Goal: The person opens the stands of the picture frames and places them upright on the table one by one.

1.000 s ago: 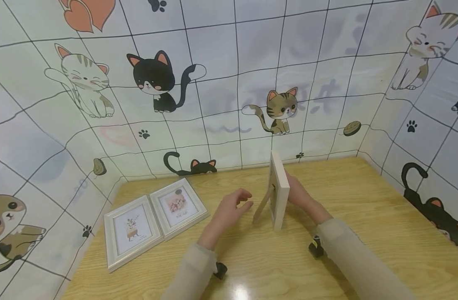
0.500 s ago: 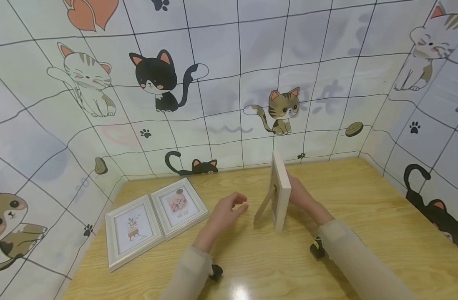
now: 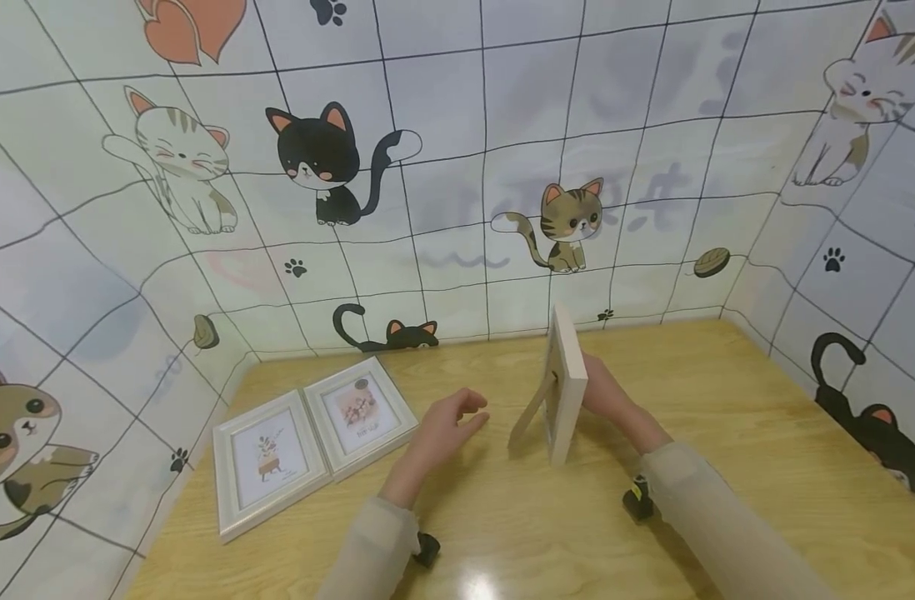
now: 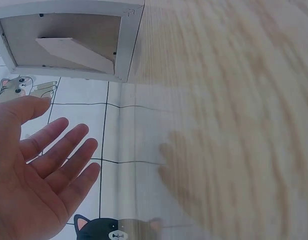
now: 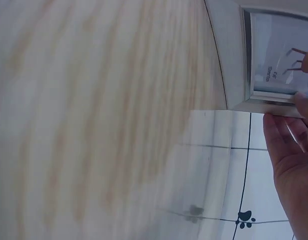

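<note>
A picture frame [image 3: 567, 392] stands upright on the table, edge-on to the head view, with its back stand [image 4: 76, 52] swung out on the left side. My right hand [image 3: 606, 390] is at the far side edge of this frame; in the right wrist view its thumb lies on the front and its fingers [image 5: 276, 127] are at the edge, pinching it. The front shows a print under glass. Left of the stand, my left hand [image 3: 444, 429] hovers with relaxed fingers, holding nothing. In the left wrist view its palm faces the camera, apart from the frame.
Two white picture frames lie face up at the left, side by side: one with a plant print [image 3: 225, 475], the other with pink flowers [image 3: 397, 408]. The wooden table [image 3: 697, 400] meets a cat-patterned wall covering [image 3: 442, 192] behind and at both sides.
My left hand has drawn back a little to the left, away from the upright frame. The right hand stays at the frame's edge. The head view has shifted slightly.
</note>
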